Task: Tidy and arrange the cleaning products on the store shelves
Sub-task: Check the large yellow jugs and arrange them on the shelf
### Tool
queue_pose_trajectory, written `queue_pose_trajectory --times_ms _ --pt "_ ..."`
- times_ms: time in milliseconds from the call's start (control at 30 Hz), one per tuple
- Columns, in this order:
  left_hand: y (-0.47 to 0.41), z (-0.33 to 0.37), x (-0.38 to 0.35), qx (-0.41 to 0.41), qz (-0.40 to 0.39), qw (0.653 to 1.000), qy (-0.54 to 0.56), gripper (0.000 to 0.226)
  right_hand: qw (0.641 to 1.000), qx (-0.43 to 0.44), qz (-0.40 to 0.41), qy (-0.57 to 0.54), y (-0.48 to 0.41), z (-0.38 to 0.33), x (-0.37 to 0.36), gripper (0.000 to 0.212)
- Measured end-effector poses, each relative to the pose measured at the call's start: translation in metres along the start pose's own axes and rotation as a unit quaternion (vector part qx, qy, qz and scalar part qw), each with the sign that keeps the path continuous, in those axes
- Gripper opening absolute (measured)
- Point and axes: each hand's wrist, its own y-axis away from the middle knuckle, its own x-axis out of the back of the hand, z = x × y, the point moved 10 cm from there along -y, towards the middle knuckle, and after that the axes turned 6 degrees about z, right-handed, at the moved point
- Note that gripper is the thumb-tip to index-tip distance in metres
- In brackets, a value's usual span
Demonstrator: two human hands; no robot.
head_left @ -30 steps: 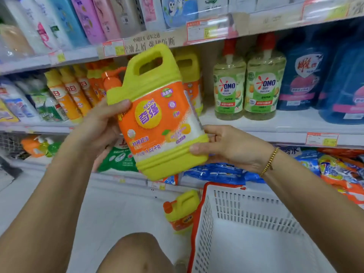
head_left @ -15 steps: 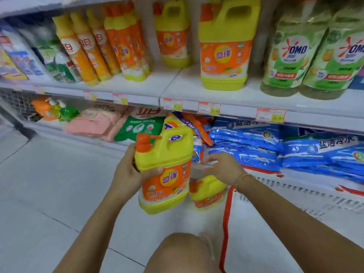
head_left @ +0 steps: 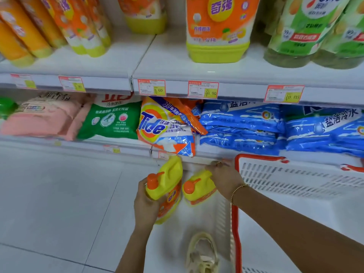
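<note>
My left hand (head_left: 144, 205) grips a yellow detergent jug (head_left: 167, 190) with an orange cap and orange label, low over the floor. Right beside it stands a second, matching jug (head_left: 199, 189) on the floor, and my right hand (head_left: 224, 177) grips its handle from above. A bigger jug of the same brand (head_left: 217, 30) stands on the shelf above, with another (head_left: 144, 16) further back to its left.
A white basket with a red rim (head_left: 236, 213) stands on the floor at the right. The bottom shelf holds a Tide bag (head_left: 165, 127), a green bag (head_left: 110, 121), pink bags (head_left: 45, 119) and blue bags (head_left: 242, 125). Green OMO bottles (head_left: 307, 30) stand upper right. My shoe (head_left: 202, 253) is below.
The big jug I held up a second ago stands on the shelf. Both hands dropped to the floor; the left lowered its small jug beside the second, which the right hand took by the handle.
</note>
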Motion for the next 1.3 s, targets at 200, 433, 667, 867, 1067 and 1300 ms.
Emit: queue_pose_trajectory --times_ms 200,433,667,867,1067,1300 --pt "0.017 -0.01 -0.005 0.022 -0.016 1.0 -0.006 0.07 1.0 -0.002 0.01 0.025 0.001 -0.002 0.0 0.042" --pt "0.047 -0.034 0.019 0.034 -0.027 0.998 -0.043 0.059 0.993 -0.019 -0.074 0.091 0.015 -0.011 -0.003 0.065" --pt "0.047 0.021 0.059 -0.021 -0.062 0.997 -0.028 0.023 0.988 0.048 -0.137 0.051 0.024 -0.045 0.043 0.046" --pt "-0.006 0.203 0.094 -0.179 -0.013 0.983 0.025 0.019 0.989 0.104 0.1 -0.027 -0.014 -0.076 0.226 0.027" --pt "-0.114 0.325 0.084 -0.272 0.085 0.954 0.091 0.008 0.938 0.109 0.299 -0.14 -0.082 -0.038 0.314 0.031" --pt "-0.263 0.355 0.037 -0.191 0.026 0.979 0.072 0.058 0.903 0.127 0.409 0.027 -0.108 -0.061 0.313 0.048"
